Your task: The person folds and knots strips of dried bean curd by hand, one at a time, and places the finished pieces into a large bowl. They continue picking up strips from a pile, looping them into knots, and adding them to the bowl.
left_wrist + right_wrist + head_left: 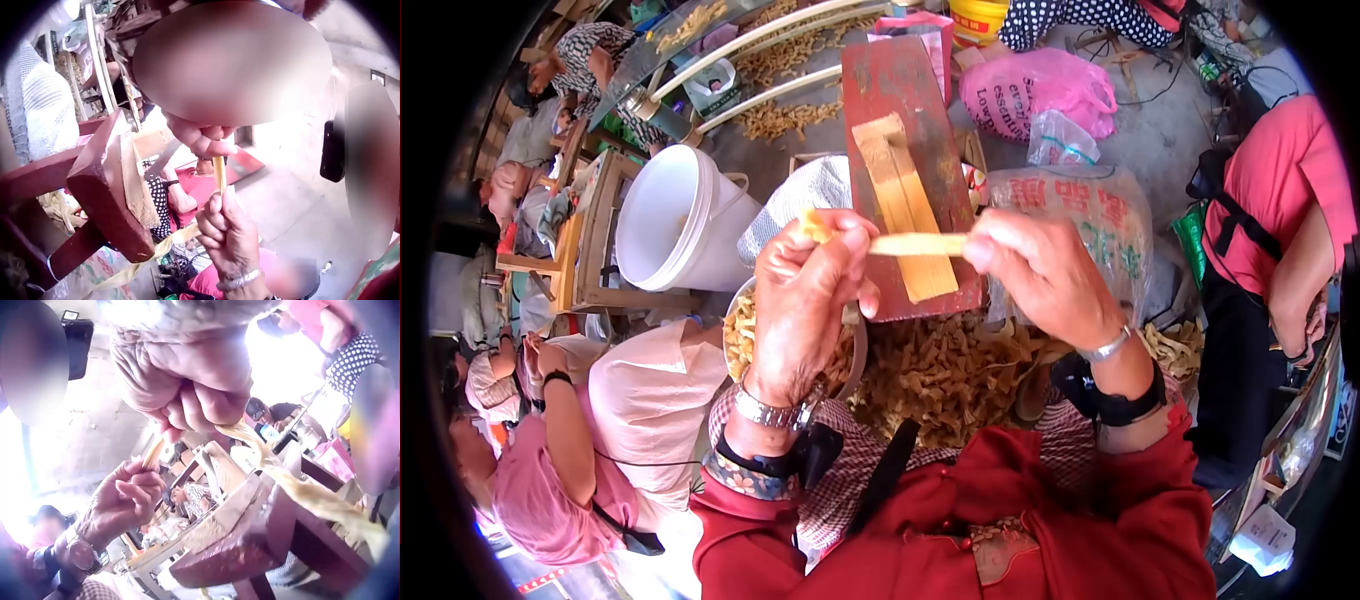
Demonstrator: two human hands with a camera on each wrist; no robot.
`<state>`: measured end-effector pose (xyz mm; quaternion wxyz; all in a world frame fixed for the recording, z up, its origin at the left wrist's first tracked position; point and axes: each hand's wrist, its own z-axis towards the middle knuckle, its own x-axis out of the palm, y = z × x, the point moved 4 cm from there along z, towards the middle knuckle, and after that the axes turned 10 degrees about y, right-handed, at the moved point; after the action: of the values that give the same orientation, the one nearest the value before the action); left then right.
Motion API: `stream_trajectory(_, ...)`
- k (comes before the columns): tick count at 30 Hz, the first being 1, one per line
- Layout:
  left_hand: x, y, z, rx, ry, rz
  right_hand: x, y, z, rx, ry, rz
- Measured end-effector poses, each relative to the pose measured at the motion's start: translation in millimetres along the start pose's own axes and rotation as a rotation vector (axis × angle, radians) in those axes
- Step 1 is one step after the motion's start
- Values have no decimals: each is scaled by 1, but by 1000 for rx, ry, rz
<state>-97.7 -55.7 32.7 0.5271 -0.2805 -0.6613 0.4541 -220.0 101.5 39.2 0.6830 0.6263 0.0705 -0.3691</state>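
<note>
A pale yellow strip (915,246), soft and like tofu skin, is stretched between both hands above a red wooden bench (882,80). My left hand (805,285) pinches its left end, where a small yellow bunch pokes out by the fingers. My right hand (1040,270) grips the other end between thumb and curled fingers. From the right fist a long loose tail (331,509) hangs down past the bench in the right wrist view. Under the strip, a light wooden block (905,205) with a lengthwise groove lies on the bench.
A heap of yellow-brown pieces (950,385) lies below the bench, beside a tub (859,365) holding more. At the left stands a white bucket (665,220). Plastic sacks (1070,230) and a pink bag (1035,95) sit at the right. Other people sit on both sides.
</note>
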Motion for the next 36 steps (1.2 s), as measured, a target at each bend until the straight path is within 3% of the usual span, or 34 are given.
stream_trajectory(3,0,-11,20,47,-43,133,-9,-6,23,-101,-95,-125)
stream_trajectory(8,-5,3,45,57,-112,201,-11,-23,34,-10,-141,-245)
stream_trajectory(12,-26,26,49,34,-254,609,13,-54,28,-6,-146,-378)
stream_trajectory(15,-29,15,27,-244,-227,689,13,-38,13,21,-106,-163)
stream_trajectory(17,-18,1,4,-353,-72,788,21,-18,1,5,-112,-6)
stream_trajectory(20,-5,9,-30,-504,62,723,48,17,-18,-162,-48,122)
stream_trajectory(21,-1,15,-40,-565,87,750,60,30,-24,-323,-114,97)
stream_trajectory(22,-4,32,-49,-379,207,642,75,37,-33,-314,-76,143)
stream_trajectory(23,5,37,-54,-494,317,757,80,54,-38,-385,-50,98)
stream_trajectory(24,2,52,-65,-675,253,536,82,66,-41,-535,-174,220)
stream_trajectory(25,4,65,-73,-846,180,313,104,71,-54,-413,87,103)
stream_trajectory(29,22,80,-75,-984,245,-63,135,83,-78,-548,119,294)
stream_trajectory(33,17,77,-66,-908,190,-192,131,87,-81,-588,75,369)
stream_trajectory(36,15,68,-66,-745,166,25,110,73,-76,-507,-159,233)
